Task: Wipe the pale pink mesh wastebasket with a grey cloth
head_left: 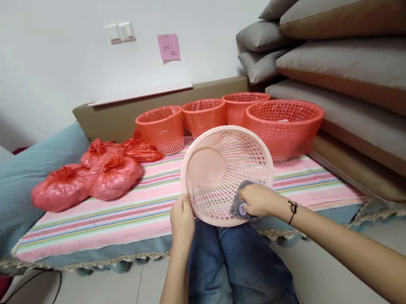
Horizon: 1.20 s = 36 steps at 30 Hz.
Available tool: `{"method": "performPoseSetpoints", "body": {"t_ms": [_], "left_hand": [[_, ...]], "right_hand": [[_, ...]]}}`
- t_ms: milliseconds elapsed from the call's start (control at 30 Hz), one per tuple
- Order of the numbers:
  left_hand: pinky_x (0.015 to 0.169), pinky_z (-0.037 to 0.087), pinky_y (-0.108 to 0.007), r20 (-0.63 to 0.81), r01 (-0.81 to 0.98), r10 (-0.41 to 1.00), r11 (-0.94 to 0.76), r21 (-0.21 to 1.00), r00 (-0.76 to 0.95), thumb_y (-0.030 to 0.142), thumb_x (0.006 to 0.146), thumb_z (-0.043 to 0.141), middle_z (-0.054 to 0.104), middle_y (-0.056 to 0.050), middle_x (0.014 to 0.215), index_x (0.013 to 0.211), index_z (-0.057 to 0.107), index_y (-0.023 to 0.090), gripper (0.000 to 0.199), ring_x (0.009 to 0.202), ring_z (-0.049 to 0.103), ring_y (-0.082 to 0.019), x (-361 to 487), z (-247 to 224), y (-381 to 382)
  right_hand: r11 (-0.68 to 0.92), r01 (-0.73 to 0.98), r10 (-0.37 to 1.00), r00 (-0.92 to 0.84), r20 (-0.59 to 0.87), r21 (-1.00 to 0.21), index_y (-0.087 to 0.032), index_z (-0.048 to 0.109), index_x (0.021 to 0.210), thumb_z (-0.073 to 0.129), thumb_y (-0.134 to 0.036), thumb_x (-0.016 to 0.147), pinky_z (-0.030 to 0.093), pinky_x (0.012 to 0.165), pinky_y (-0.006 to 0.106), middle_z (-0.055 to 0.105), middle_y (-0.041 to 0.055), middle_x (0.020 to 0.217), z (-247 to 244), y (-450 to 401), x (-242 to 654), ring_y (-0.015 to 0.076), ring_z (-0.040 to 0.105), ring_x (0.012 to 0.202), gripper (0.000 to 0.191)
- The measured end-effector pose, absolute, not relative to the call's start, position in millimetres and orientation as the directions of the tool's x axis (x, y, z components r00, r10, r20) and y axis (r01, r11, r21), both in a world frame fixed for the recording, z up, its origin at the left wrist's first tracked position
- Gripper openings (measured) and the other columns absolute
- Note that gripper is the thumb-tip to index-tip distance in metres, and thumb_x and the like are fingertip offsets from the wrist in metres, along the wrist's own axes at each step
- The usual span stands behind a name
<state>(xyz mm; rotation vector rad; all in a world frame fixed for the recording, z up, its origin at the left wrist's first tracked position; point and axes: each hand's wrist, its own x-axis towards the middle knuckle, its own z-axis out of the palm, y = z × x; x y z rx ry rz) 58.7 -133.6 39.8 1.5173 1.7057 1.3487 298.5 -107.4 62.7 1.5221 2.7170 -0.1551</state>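
A pale pink plastic basket with lattice sides is tilted over my knees, its opening turned toward me. My left hand grips its rim at the lower left, thumb on the rim. Inside the basket, at the lower right, my right hand is closed on a grey cloth that touches the lattice wall. A dark cord bracelet is on the right wrist.
Behind stand red baskets, several in a row, on a striped cloth. Tied red bags lie at the left. Stacked grey cushions rise at the right. A pink note is on the wall.
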Motion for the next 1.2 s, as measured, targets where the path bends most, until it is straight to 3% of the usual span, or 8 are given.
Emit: {"method": "performPoseSetpoints", "body": {"t_ms": [100, 200, 333, 433, 500, 700, 967, 1200], "left_hand": [[0.058, 0.035, -0.029, 0.232, 0.440, 0.942, -0.106, 0.892, -0.243, 0.056, 0.092, 0.033, 0.055, -0.002, 0.061, 0.065, 0.048, 0.023, 0.045, 0.061, 0.050, -0.019, 60.5, 39.2, -132.9], [0.059, 0.035, -0.029, 0.252, 0.489, 0.932, -0.098, 0.867, -0.260, 0.055, 0.093, 0.031, 0.055, -0.002, 0.060, 0.064, 0.047, 0.023, 0.046, 0.060, 0.049, -0.019, 60.8, 39.7, -134.3], [0.058, 0.032, -0.029, 0.275, 0.570, 0.928, -0.088, 0.817, -0.252, 0.052, 0.094, 0.031, 0.054, -0.001, 0.058, 0.063, 0.045, 0.024, 0.045, 0.058, 0.049, -0.018, 61.3, 40.8, -139.0], [0.059, 0.034, -0.029, 0.286, 0.565, 0.922, -0.094, 0.820, -0.262, 0.051, 0.094, 0.031, 0.055, -0.002, 0.059, 0.063, 0.045, 0.024, 0.044, 0.059, 0.050, -0.019, 62.7, 39.1, -142.3], [0.059, 0.035, -0.029, 0.269, 0.538, 0.926, -0.091, 0.838, -0.263, 0.052, 0.094, 0.030, 0.059, -0.003, 0.062, 0.065, 0.048, 0.023, 0.045, 0.061, 0.052, -0.019, 63.8, 37.5, -143.8], [0.058, 0.035, -0.029, 0.217, 0.479, 0.944, -0.076, 0.875, -0.247, 0.055, 0.094, 0.031, 0.060, -0.004, 0.064, 0.067, 0.052, 0.023, 0.047, 0.062, 0.052, -0.020, 67.5, 35.0, -145.0], [0.062, 0.039, -0.029, 0.227, 0.413, 0.947, -0.118, 0.903, -0.227, 0.054, 0.093, 0.036, 0.060, -0.003, 0.065, 0.068, 0.052, 0.022, 0.044, 0.064, 0.053, -0.019, 76.6, 31.0, -148.0], [0.049, 0.035, -0.027, 0.189, 0.296, 0.938, -0.100, 0.950, -0.289, 0.062, 0.090, 0.037, 0.050, 0.001, 0.052, 0.062, 0.045, 0.023, 0.048, 0.051, 0.047, -0.016, 70.4, 28.9, -143.3]], "right_hand": [[0.469, 0.880, 0.883, -0.469, -0.027, 0.075, -0.006, 0.077, 0.089, 0.054, -0.021, 0.080, 0.037, 0.102, 0.052, 0.074, 0.0240, 0.099, 71.8, -107.4, 307.6, 0.0374, 0.065, 0.102, 0.029], [0.452, 0.892, 0.892, -0.452, 0.021, 0.007, -0.007, 0.075, 0.097, 0.053, -0.019, 0.082, 0.029, 0.109, 0.056, 0.073, 0.0224, 0.107, 66.2, -110.6, 306.8, 0.0382, 0.059, 0.117, 0.030], [0.440, 0.766, 0.871, -0.490, 0.016, -0.469, -0.013, 0.071, 0.111, 0.047, -0.016, 0.082, 0.043, 0.101, 0.042, 0.074, 0.0149, 0.113, 38.5, -119.1, 280.6, 0.0281, 0.065, 0.109, 0.038], [0.368, 0.410, 0.873, -0.461, 0.159, -0.834, -0.017, 0.065, 0.127, 0.044, -0.017, 0.082, 0.045, 0.103, 0.038, 0.069, 0.0094, 0.128, 21.9, -124.1, 245.1, 0.0241, 0.063, 0.116, 0.050], [0.301, 0.157, 0.896, -0.383, 0.223, -0.941, -0.017, 0.062, 0.132, 0.045, -0.018, 0.082, 0.043, 0.107, 0.038, 0.066, 0.0075, 0.134, 19.6, -126.8, 222.0, 0.0238, 0.060, 0.121, 0.054], [0.203, -0.162, 0.923, -0.298, 0.244, -0.966, -0.023, 0.067, 0.126, 0.055, -0.022, 0.077, 0.033, 0.118, 0.041, 0.067, 0.0031, 0.132, 33.0, -136.9, 203.5, 0.0235, 0.054, 0.131, 0.050], [0.093, -0.360, 0.989, -0.071, 0.126, -0.928, -0.019, 0.070, 0.112, 0.058, -0.040, 0.080, 0.047, 0.106, 0.043, 0.073, 0.0070, 0.116, 26.6, -120.1, 206.5, 0.0270, 0.063, 0.115, 0.039], [0.211, -0.238, 0.932, -0.242, 0.269, -0.948, -0.020, 0.072, 0.107, 0.054, -0.030, 0.080, 0.045, 0.103, 0.036, 0.073, 0.0038, 0.111, 40.6, -124.4, 199.0, 0.0240, 0.063, 0.109, 0.034]]}}
